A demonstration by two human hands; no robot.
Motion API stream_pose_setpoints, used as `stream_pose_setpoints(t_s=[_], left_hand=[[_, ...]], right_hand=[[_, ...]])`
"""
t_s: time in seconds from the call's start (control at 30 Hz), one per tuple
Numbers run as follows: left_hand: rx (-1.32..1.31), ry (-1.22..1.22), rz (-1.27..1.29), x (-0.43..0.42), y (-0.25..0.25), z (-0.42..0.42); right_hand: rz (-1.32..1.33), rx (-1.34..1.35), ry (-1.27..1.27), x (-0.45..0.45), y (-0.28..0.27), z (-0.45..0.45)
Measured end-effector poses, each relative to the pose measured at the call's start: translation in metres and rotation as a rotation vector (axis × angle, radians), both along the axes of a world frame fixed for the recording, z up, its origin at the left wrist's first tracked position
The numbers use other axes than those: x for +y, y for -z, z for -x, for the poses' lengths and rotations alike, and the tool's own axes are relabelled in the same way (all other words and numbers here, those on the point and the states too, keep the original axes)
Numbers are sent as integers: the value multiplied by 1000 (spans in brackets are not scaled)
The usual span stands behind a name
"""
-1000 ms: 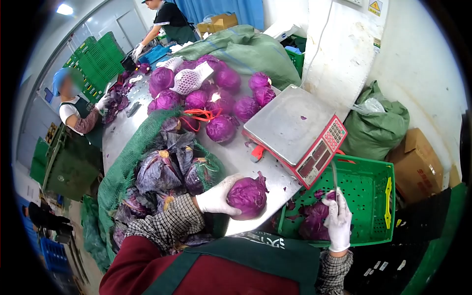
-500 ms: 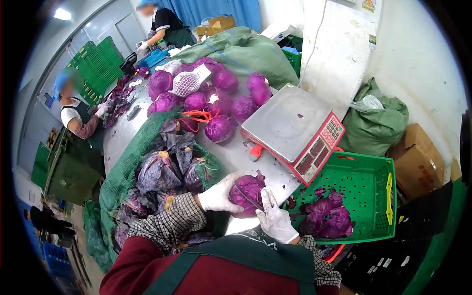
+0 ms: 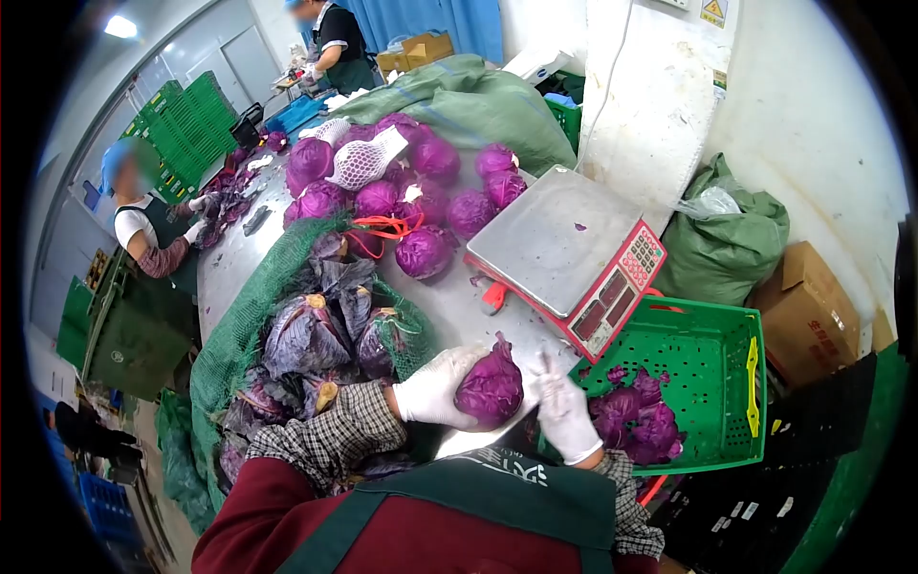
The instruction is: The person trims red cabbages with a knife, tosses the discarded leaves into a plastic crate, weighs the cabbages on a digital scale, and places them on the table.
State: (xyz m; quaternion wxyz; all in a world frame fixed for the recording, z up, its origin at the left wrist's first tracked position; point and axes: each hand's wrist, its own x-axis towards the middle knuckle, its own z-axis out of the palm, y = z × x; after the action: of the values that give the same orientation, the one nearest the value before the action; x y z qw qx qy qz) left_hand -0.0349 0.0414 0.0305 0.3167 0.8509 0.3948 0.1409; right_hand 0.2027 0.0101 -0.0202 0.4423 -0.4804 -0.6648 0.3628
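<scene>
My left hand (image 3: pixel 435 390), in a white glove, is wrapped round a red cabbage (image 3: pixel 491 385) from its left side. Just right of the cabbage and apart from it is my gloved right hand (image 3: pixel 566 413). Its fingers are stretched upward and slightly blurred by motion, with nothing visible in them. Beside my left forearm, a green mesh sack (image 3: pixel 229 330) lies open, full of cabbages (image 3: pixel 304 337) with dull outer leaves. Loose purple leaves (image 3: pixel 639 419) lie in a green crate (image 3: pixel 712 383) to the right of my right hand.
A red-framed scale (image 3: pixel 559 244) stands on the metal table (image 3: pixel 449 298). Behind are several bare cabbages (image 3: pixel 427 251), some in white foam nets (image 3: pixel 367 159), and a large green sack (image 3: pixel 478 100). Two co-workers (image 3: pixel 153 230) stand farther along the table. A cardboard box (image 3: pixel 811 306) sits right.
My right hand has moved right, off the cabbage. The cabbage has turned in my left hand and shifted slightly right. The far co-worker has shifted position.
</scene>
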Motion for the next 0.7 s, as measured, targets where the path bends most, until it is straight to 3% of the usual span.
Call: stream_pose_setpoints(t_s=[0.03,0.17,0.2,0.23,0.33,0.43,0.47,0.6,0.7], left_hand=[[12,-2,-28,-1,6,1],[66,-26,-79,-6,9,1],[72,-26,-87,-6,8,1],[77,-28,-98,-6,7,0],[60,-15,-58,-3,7,3],[29,52,-79,-3,-7,-2],[21,38,-170,-2,-2,-1],[13,66,-141,-2,-6,-4],[-19,53,-121,-2,-9,-5]], right_hand=[[71,165,24,3,4,-8],[471,263,-82,-3,-18,-12],[369,403,-117,-6,1,-1],[101,176,-182,-4,12,-1],[-69,172,-185,-3,8,8],[-149,-151,-287,5,-20,-3],[-187,-132,-283,7,-20,-3],[-404,-337,-242,18,-10,-2],[-410,-339,-154,15,3,9]])
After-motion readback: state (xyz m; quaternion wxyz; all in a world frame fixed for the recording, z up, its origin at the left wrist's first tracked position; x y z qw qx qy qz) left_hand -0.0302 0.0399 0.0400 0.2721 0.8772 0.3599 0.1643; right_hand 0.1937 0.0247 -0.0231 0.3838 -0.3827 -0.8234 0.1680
